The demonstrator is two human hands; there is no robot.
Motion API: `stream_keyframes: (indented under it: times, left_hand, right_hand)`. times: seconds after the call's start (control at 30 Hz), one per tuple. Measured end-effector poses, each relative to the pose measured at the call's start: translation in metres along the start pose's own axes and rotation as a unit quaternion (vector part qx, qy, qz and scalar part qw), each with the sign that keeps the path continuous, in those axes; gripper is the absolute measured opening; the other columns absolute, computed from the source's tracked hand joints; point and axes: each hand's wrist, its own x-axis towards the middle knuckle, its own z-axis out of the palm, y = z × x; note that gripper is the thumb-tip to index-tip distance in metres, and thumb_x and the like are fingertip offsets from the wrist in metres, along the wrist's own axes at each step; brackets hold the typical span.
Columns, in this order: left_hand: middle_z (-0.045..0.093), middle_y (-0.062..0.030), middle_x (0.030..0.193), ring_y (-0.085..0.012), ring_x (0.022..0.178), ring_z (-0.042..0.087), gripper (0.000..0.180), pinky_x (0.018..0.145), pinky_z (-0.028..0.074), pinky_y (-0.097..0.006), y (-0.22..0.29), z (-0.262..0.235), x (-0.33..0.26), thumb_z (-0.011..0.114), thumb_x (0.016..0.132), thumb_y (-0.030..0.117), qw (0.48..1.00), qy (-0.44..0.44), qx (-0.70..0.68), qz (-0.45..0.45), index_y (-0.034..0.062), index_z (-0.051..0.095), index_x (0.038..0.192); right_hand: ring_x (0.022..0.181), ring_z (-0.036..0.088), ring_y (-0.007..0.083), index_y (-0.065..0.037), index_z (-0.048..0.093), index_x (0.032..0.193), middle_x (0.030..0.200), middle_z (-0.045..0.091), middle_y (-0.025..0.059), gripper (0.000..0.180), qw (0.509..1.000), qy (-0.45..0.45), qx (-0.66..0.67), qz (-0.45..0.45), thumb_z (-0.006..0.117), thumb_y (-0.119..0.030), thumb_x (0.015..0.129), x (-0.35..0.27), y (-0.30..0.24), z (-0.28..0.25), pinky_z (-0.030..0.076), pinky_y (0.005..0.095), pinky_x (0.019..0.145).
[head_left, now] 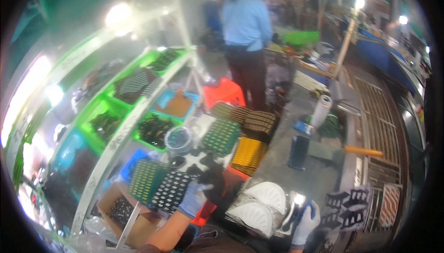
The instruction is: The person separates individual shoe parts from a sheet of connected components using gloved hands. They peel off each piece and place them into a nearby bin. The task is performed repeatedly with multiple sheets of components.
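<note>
My left hand (pixel 193 200), in a pale blue and white glove, reaches over a loose heap of black cut pieces (pixel 212 179); its fingers look stretched out and touch the heap. Just left of it lies a stack of black pieces with a white diamond pattern (pixel 172 190). On the right, my right hand (pixel 306 224), gloved the same way, has its thumb and forefinger apart, with nothing clear between them. Beside it lies a narrow white curved piece (pixel 288 217) with dark marks. Further left, large white ribbed curved pieces (pixel 257 207) rest on clear plastic.
Green patterned pieces (pixel 221 136) and yellow ones (pixel 248 156) are stacked ahead. A clear tub (pixel 179 140) stands near green bins (pixel 101 122). A cardboard box (pixel 135 230) sits at lower left. A phone (pixel 299 152) and white roll (pixel 322 109) lie right. A person (pixel 246 19) stands beyond.
</note>
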Motion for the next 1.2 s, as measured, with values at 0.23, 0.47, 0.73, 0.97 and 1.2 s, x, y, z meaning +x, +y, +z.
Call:
stream_keyframes:
  times: [0.23, 0.47, 0.73, 0.97, 1.2]
  left_hand:
    - [0.074, -0.0116, 0.114, -0.0232, 0.105, 0.071, 0.029, 0.098, 0.056, -0.035, -0.014, 0.004, -0.010, 0.057, 0.095, -0.003, 0.945, 0.079, -0.281, -0.149, -0.0019, 0.067, 0.123]
    - [0.073, -0.0114, 0.119, -0.0214, 0.111, 0.070, 0.033, 0.100, 0.056, -0.034, -0.012, -0.016, 0.004, 0.057, 0.093, -0.007, 0.683, 0.045, -0.707, -0.176, 0.0013, 0.070, 0.122]
    - [0.068, -0.0149, 0.128, -0.0199, 0.109, 0.069, 0.038, 0.094, 0.058, -0.033, 0.012, -0.020, -0.003, 0.060, 0.099, 0.006, 0.893, 0.073, -0.367, -0.250, 0.0076, 0.060, 0.137]
    - [0.070, -0.0196, 0.130, -0.0321, 0.127, 0.064, 0.004, 0.110, 0.049, -0.043, 0.128, 0.035, 0.020, 0.077, 0.085, 0.011, 0.933, -0.095, -0.346, -0.041, 0.0087, 0.075, 0.082]
    - [0.061, -0.0236, 0.143, -0.0323, 0.132, 0.058, 0.046, 0.113, 0.045, -0.045, 0.184, 0.071, 0.024, 0.081, 0.088, 0.041, 0.894, -0.318, -0.314, 0.008, -0.0008, 0.078, 0.105]
  right_hand:
    - [0.104, 0.067, 0.0254, 0.002, 0.064, 0.135, 0.122, 0.071, 0.0156, 0.035, 0.996, -0.020, 0.052, 0.062, 0.066, -0.005, 0.101, -0.004, 0.020, -0.004, 0.056, 0.0335, 0.092]
    - [0.091, 0.068, 0.0212, 0.003, 0.066, 0.131, 0.117, 0.072, 0.0161, 0.032, 0.984, -0.010, 0.147, 0.099, 0.066, -0.004, 0.101, -0.012, 0.007, 0.003, 0.058, 0.0321, 0.075]
    - [0.095, 0.067, 0.0230, 0.007, 0.065, 0.127, 0.115, 0.070, 0.0158, 0.028, 0.987, -0.010, 0.138, 0.082, 0.060, -0.005, 0.102, -0.004, -0.017, 0.006, 0.056, 0.0326, 0.084]
    - [0.068, 0.059, 0.0076, 0.007, 0.061, 0.132, 0.105, 0.073, 0.0095, 0.048, 0.912, -0.292, 0.244, 0.154, 0.069, -0.029, 0.100, -0.059, -0.097, 0.005, 0.047, 0.0219, 0.060]
    - [0.089, 0.061, 0.0071, 0.001, 0.069, 0.129, 0.106, 0.074, 0.0018, 0.039, 0.943, -0.152, 0.185, 0.231, 0.075, -0.020, 0.097, -0.100, -0.144, -0.090, 0.052, 0.0283, 0.082]
